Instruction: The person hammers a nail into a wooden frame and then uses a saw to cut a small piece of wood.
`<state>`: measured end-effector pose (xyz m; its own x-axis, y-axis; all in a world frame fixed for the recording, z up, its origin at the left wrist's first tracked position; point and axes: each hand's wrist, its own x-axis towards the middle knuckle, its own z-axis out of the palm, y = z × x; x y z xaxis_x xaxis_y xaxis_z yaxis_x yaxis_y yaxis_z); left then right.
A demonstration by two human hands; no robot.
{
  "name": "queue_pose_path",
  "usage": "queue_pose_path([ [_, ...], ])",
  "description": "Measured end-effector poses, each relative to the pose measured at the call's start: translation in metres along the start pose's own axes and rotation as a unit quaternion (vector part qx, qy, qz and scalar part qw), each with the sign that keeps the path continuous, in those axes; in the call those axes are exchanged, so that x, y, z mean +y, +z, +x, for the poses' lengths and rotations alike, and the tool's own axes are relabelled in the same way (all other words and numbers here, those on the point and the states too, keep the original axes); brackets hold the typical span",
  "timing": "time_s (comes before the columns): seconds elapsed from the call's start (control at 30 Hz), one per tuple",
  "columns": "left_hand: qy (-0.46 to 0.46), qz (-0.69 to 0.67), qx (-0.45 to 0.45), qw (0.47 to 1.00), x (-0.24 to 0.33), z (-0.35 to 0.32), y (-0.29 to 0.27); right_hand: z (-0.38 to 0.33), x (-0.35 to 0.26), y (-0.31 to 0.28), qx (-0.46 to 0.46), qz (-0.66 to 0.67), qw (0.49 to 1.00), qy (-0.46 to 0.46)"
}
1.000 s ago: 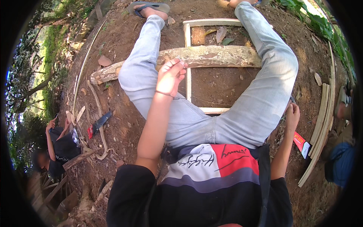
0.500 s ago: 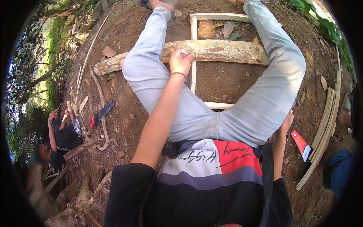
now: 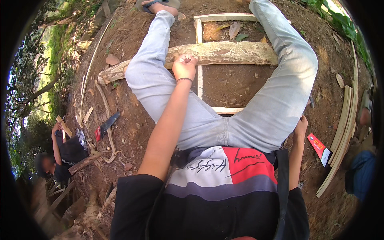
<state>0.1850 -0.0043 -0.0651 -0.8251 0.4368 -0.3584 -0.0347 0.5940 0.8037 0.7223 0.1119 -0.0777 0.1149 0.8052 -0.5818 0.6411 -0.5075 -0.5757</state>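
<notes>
My left hand (image 3: 184, 69) is closed in a pinch over a rough curved log (image 3: 228, 53). Whatever sits between its fingertips is too small to make out. The log lies across a pale wooden frame (image 3: 199, 80), and the pinch is right beside one of the frame's strips where it meets the log. Low beside my right thigh, my right hand (image 3: 301, 126) is curled, its fingers partly hidden by the leg. A small dark grey object (image 3: 311, 101) shows past the thigh just beyond that hand; its kind is unclear.
A handsaw with a red handle (image 3: 98, 133) lies on the soil at left. A red and white flat item (image 3: 319, 149) lies at right beside several long wooden strips (image 3: 340, 132). Another person (image 3: 66, 152) sits at far left holding a piece of wood; someone in blue (image 3: 362, 172) is at far right.
The view has shifted slightly, moving the scene a little left. My left hand keeps its pinch at the log. The person at left has raised a piece of wood into clearer view.
</notes>
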Motion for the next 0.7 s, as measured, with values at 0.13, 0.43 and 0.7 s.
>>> queue_pose_path([
  [0.13, 0.021, -0.002, -0.007, 1.000, 0.000, -0.001, 0.001, -0.004, -0.010, 0.006, 0.017, -0.077, 0.994, -0.078],
  [0.43, 0.034, 0.039, 0.021, 0.998, 0.009, -0.007, 0.000, -0.027, -0.029, 0.022, -0.080, 0.180, 0.979, 0.060],
  [0.7, 0.014, 0.042, 0.007, 0.999, 0.005, -0.003, -0.001, -0.076, -0.074, 0.042, -0.150, 0.361, 0.907, 0.159],
])
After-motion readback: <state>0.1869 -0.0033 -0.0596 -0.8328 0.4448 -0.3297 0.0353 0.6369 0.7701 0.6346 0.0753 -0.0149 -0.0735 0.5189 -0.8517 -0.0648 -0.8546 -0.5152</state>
